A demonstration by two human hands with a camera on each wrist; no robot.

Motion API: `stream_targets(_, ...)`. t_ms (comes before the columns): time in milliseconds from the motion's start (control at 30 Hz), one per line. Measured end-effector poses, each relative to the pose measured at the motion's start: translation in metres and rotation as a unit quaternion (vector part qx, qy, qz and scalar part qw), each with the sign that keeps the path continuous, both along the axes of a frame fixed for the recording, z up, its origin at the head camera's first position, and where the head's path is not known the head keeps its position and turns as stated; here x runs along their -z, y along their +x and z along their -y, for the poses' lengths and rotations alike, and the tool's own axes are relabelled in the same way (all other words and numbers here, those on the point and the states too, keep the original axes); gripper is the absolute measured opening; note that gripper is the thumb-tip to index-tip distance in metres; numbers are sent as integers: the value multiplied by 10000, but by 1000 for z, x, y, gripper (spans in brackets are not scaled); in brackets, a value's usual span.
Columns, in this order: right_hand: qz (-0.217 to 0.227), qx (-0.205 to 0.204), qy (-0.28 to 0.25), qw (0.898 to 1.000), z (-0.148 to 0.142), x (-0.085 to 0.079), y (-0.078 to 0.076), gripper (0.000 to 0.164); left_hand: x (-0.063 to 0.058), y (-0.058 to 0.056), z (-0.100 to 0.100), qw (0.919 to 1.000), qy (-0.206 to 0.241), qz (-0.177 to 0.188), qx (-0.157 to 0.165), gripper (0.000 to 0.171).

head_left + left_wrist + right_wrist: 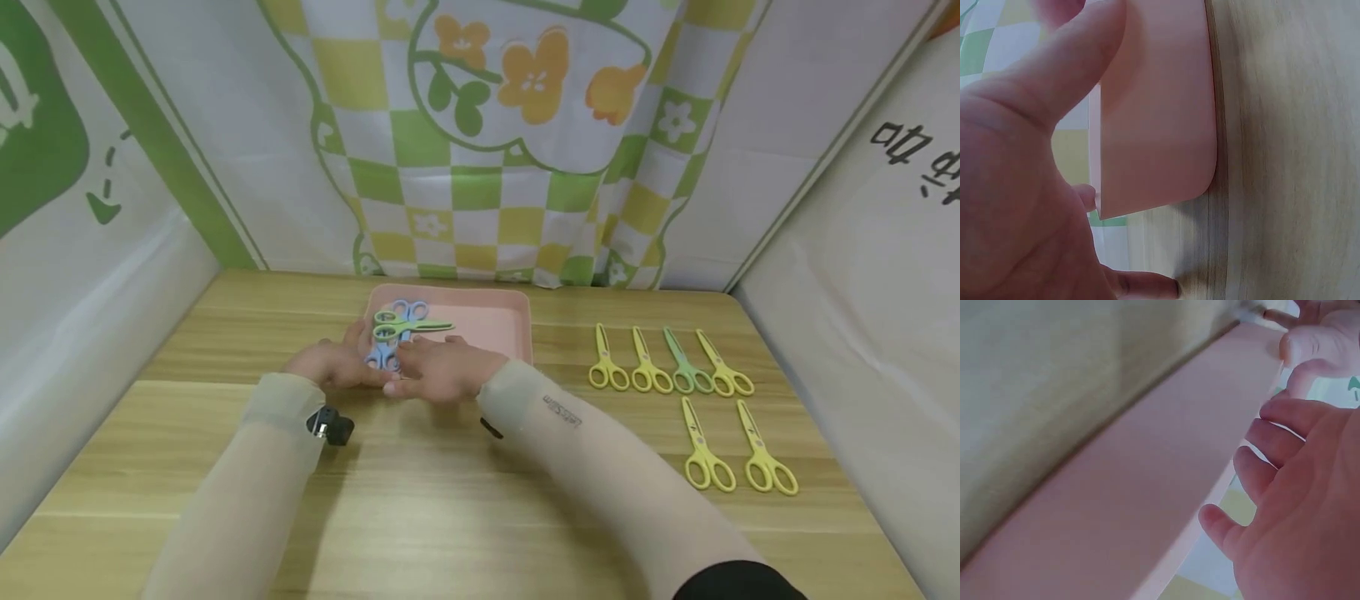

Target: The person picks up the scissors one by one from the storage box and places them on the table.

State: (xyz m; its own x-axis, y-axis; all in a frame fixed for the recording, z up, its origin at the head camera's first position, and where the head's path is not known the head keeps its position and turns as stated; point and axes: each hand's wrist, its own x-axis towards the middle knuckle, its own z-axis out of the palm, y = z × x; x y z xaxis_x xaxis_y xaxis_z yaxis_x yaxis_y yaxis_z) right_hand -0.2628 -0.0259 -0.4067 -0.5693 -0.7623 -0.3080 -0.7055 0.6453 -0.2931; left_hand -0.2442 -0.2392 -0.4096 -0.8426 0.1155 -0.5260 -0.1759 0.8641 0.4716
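A pink tray [487, 325] sits near the table's back edge, with blue scissors [384, 357] and light green scissors [386, 326] piled in its left part. My left hand [335, 364] spans the tray's front left corner, thumb along the front wall and fingers by the left side. In the left wrist view, the thumb [1079, 62] reaches over the rim. Over the front rim lies my right hand [446, 369], its fingertips beside the lower blue scissors. In the right wrist view its fingers [1254, 472] are loosely bent at the rim, with nothing seen held.
On the table's right side lie yellow scissors [607, 358] and a green pair [687, 362] in a row. Two more yellow scissors [705, 446] lie in front of them. A checkered cloth [472, 192] hangs behind the wooden table [450, 508].
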Motion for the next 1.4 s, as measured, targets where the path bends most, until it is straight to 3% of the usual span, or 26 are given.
stream_targets(167, 129, 348, -167, 9992, 15, -4, -16, 90, -4, 2, 0, 9998, 13, 5, 190, 131)
stream_targets(333, 376, 907, 277, 9948, 23, -8, -26, 84, 3, -2, 2, 9989, 7, -97, 452, 139)
stream_targets(433, 585, 1012, 511, 9918, 22, -8, -28, 80, 4, -3, 3, 9992, -137, -69, 366, 142)
stream_targets(533, 665, 880, 542, 9924, 21, -7, -32, 75, 4, -3, 6, 9994, -195, -26, 275, 145)
stream_targets(733, 46, 458, 291, 9985, 18, 2, -39, 66, 19, -11, 11, 9997, -105, -108, 204, 149)
stream_targets(933, -366, 202, 503, 9979, 14, 3, -44, 59, 20, -11, 9, 9997, -148, -178, 19, 154)
stream_targets(1167, 151, 973, 1070, 9894, -1, -6, -43, 65, 15, -10, 7, 9998, -138, -88, -140, 156)
stream_targets(1400, 459, 915, 1192, 9876, -8, -4, -44, 57, 17, -11, 7, 9997, -164, -35, -166, 156)
